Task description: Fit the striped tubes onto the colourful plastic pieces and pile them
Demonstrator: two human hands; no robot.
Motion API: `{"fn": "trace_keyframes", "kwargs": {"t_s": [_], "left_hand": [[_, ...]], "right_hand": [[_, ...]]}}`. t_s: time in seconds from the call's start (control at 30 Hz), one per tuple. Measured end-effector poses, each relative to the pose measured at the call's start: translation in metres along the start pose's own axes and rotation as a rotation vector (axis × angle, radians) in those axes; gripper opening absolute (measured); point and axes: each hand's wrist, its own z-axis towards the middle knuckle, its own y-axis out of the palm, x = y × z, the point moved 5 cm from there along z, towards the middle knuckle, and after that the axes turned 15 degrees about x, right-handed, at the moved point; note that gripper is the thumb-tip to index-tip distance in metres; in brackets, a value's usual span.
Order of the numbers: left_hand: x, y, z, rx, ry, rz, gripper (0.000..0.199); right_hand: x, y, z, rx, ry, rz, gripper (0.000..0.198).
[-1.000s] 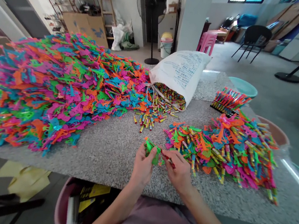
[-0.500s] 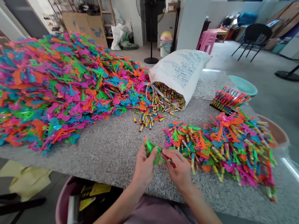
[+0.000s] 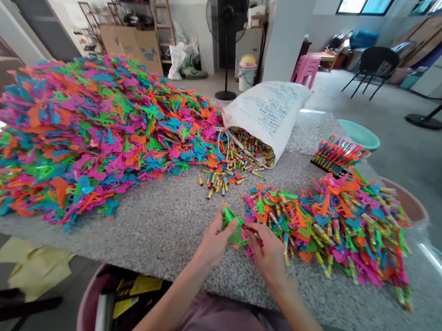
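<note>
Above the table's front part, my left hand (image 3: pixel 213 244) is closed on a bright green plastic piece (image 3: pixel 234 233), pinched under the thumb. Close beside it, my right hand (image 3: pixel 271 257) pinches a slim dark-red-ended tube (image 3: pixel 250 228), mostly hidden by the fingers. The tube's end meets or nearly meets the green piece; I cannot tell if they are joined. Right of my hands lies a heap of coloured plastic pieces with patterned tubes (image 3: pixel 324 226). Further off, small patterned tubes (image 3: pixel 219 179) spill from a white sack (image 3: pixel 268 106).
A big mound of loose coloured plastic pieces (image 3: pixel 101 129) covers the left of the speckled stone table (image 3: pixel 153 222). A rack of upright tubes (image 3: pixel 338 153) stands at the back right. Basins (image 3: pixel 358 134) sit past the right edge. A pink tub (image 3: pixel 88 301) is below the front edge.
The whole view has shifted slightly downward in the picture as the head moved. Both hands stay together, still holding the green piece and the tube, with small finger shifts.
</note>
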Motion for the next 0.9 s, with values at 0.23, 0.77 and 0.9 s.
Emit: {"fn": "trace_keyframes", "kwargs": {"t_s": [0.23,0.77,0.9], "left_hand": [[0.056,-0.065,0.105,0.437,0.605,0.703,0.028],[0.067,-0.173,0.124,0.489,0.745,1.306,0.014],[0.052,-0.183,0.082,0.464,0.7,1.344,0.023]], "right_hand": [[0.044,-0.065,0.067,0.203,-0.033,-0.636,0.027],[0.016,0.008,-0.008,-0.138,0.027,-0.111,0.03],[0.005,0.013,-0.011,-0.183,0.049,-0.052,0.028]]}}
